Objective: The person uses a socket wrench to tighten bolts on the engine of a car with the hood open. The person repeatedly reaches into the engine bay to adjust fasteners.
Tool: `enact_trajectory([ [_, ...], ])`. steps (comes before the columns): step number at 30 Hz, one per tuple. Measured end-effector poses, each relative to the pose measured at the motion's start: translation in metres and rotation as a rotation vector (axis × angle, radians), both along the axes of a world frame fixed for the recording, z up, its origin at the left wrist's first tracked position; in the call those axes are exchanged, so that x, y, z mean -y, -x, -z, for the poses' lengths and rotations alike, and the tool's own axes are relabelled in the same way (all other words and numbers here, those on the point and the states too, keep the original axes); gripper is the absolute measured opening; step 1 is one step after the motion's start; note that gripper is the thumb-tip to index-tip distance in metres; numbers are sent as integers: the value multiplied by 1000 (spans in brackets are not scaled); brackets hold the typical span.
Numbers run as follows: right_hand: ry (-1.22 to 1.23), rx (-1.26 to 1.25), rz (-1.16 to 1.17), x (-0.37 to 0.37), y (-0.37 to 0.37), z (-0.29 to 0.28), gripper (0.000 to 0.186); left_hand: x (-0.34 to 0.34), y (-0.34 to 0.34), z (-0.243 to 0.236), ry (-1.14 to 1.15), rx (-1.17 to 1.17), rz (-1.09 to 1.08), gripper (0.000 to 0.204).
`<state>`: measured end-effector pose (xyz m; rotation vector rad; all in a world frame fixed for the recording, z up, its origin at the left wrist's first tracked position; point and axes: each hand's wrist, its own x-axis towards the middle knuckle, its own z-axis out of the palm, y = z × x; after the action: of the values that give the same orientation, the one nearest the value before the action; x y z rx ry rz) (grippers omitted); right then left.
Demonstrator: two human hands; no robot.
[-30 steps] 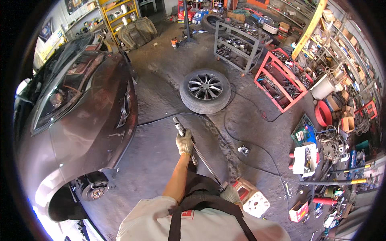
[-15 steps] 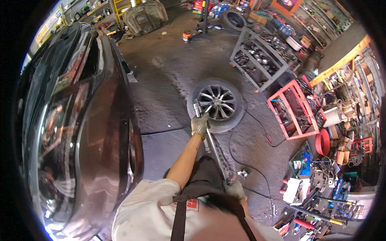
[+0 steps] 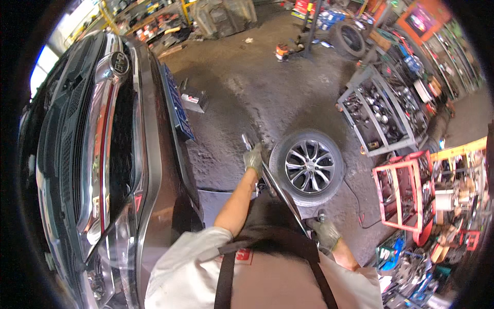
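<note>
My left hand [image 3: 253, 159], in a pale work glove, is closed around the head end of a long chrome socket wrench [image 3: 280, 191]. A bright socket-like end [image 3: 245, 139] sticks out beyond the fingers. The bar slants down to the right across my dark apron. Beside its lower end my gloved right hand [image 3: 326, 233] is curled, with a short metal cylinder, like a socket [image 3: 321, 214], showing at the fingertips. Whether this hand also touches the bar is hidden. A wheel with a silver multi-spoke rim [image 3: 310, 166] lies flat on the floor just beyond the hands.
A dark brown car [image 3: 167, 170] stands close on my left. To the right are a grey tool cart [image 3: 383, 110], a red-framed cart [image 3: 401, 193] and heaped parts. A hose [image 3: 355, 198] runs over the floor. Farther off lie a loose tyre [image 3: 350, 40] and an orange-topped jack-like item [image 3: 282, 51].
The view has turned left, so the car's front shows more and the wheel sits farther right. My right hand has come away from the wrench's lower end, toward the right, with a metal cylinder showing.
</note>
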<state>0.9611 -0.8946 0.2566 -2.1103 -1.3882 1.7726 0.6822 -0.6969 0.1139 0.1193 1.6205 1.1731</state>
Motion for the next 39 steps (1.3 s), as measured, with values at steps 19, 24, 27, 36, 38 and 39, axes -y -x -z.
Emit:
enact_trajectory([
  [19, -384, 480, -1296, -502, 232, 209, 23, -399, 189, 213, 0, -808, 495, 32],
  [24, -403, 100, -791, -630, 286, 241, 24, -550, 289, 202, 14, -416, 263, 36],
  [27, -351, 189, -802, -699, 330, 223, 41, -581, 332, 172, -91, -235, 230, 33],
  [36, -360, -118, -959, -909, 466, 138, 24, -721, 475, 91, -74, 378, -383, 25],
  [38, -298, 37, -1022, -945, 510, 99, 21, -742, 496, 143, -148, -114, -167, 22],
  [39, -280, 109, -1064, -977, 530, 98, 20, -762, 511, 162, -134, -256, -185, 21],
])
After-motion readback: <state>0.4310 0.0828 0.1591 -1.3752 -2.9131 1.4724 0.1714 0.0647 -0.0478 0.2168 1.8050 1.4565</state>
